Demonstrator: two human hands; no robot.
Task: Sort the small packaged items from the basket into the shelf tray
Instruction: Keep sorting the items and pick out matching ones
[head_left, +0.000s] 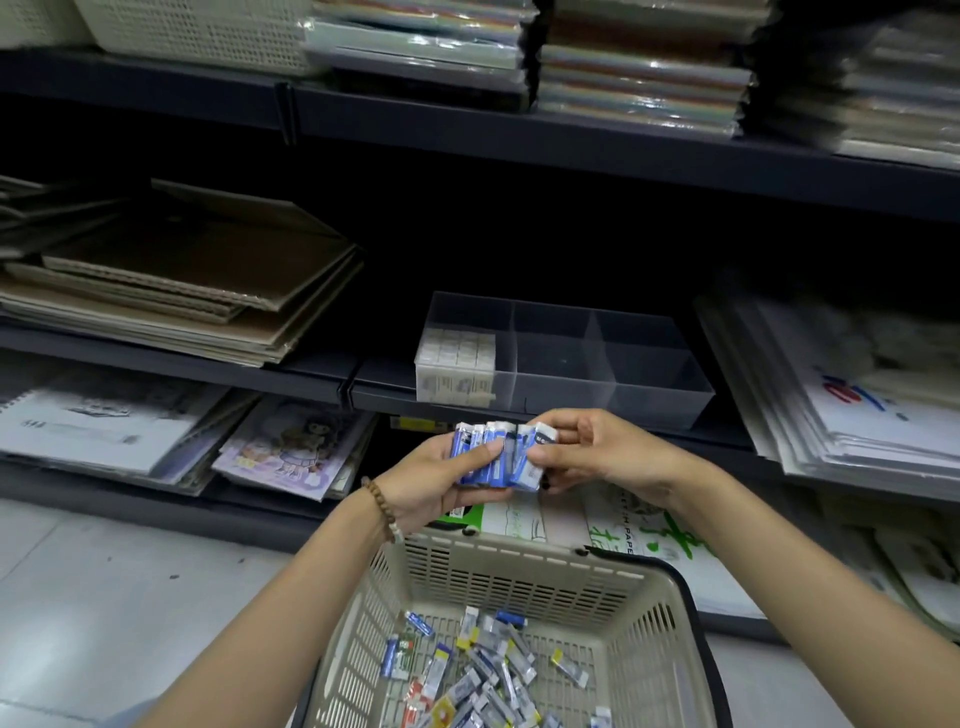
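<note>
Both hands hold a row of several small blue-and-white packaged items (496, 454) above the basket, just below the shelf tray. My left hand (434, 480) grips the row from the left, thumb across the front. My right hand (587, 449) pinches the right end of the row. The beige plastic basket (519, 566) stands low in view, with many small packets (478, 670) loose on its floor. The clear shelf tray (660, 389) has three compartments; the left one holds stacked white boxes (457, 364), the other two look bare.
Dark metal shelving (571, 140) runs across the view. Flattened cardboard (176, 275) lies at left, sketch pads (119, 421) below it, large plastic-wrapped sheets (857, 395) at right. Wrapped paper stacks (639, 67) and a beige crate (208, 31) sit on the top shelf. Grey tiled floor (104, 597) at lower left.
</note>
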